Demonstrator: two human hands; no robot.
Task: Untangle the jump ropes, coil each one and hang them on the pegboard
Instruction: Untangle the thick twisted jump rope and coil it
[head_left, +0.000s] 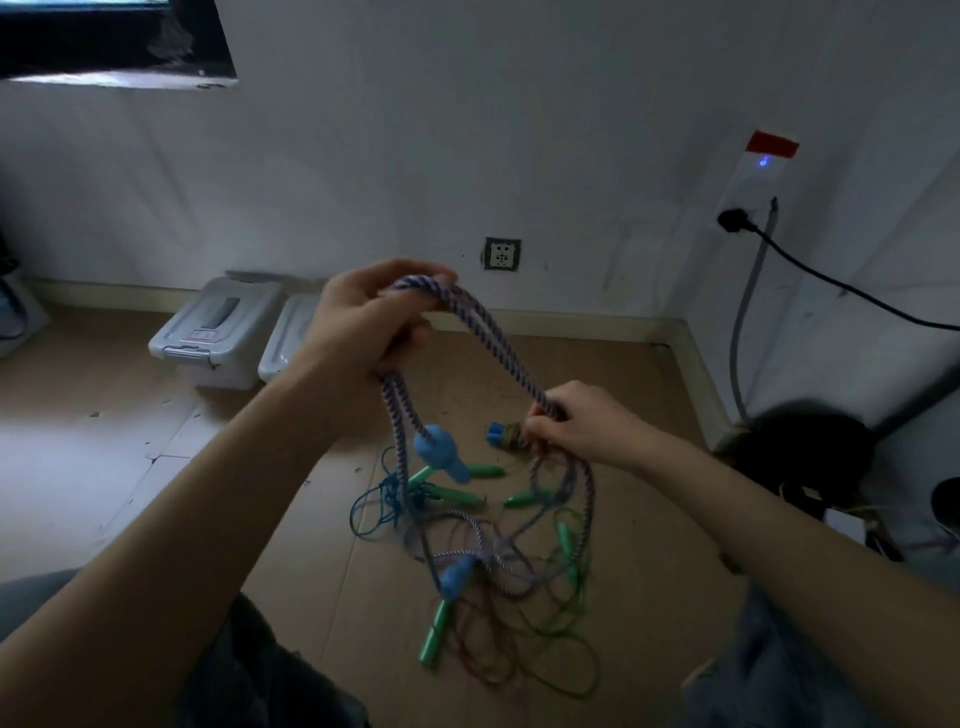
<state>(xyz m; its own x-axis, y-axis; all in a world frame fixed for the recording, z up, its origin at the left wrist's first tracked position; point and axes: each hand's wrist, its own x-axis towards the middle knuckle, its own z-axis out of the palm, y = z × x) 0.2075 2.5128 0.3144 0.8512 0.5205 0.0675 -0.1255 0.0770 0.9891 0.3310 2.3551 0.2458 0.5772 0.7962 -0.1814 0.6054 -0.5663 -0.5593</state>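
Observation:
My left hand (363, 317) grips loops of a thick purple-and-white braided jump rope (483, 325) held up at chest height. One blue handle (441, 452) hangs below that hand. My right hand (576, 421) pinches the same rope lower and to the right, beside a blue-and-brown handle end (503, 435). The rope runs down into a tangle (498, 566) on the floor, mixed with thin green and blue ropes, several green handles (435, 631) and another blue handle (456, 577). No pegboard is in view.
Two grey lidded plastic boxes (218, 332) stand on the brown floor against the white wall. A wall socket (502, 253) sits low on the wall. At the right, a power strip (753, 187) with a black cable and a dark object (810, 447) in the corner.

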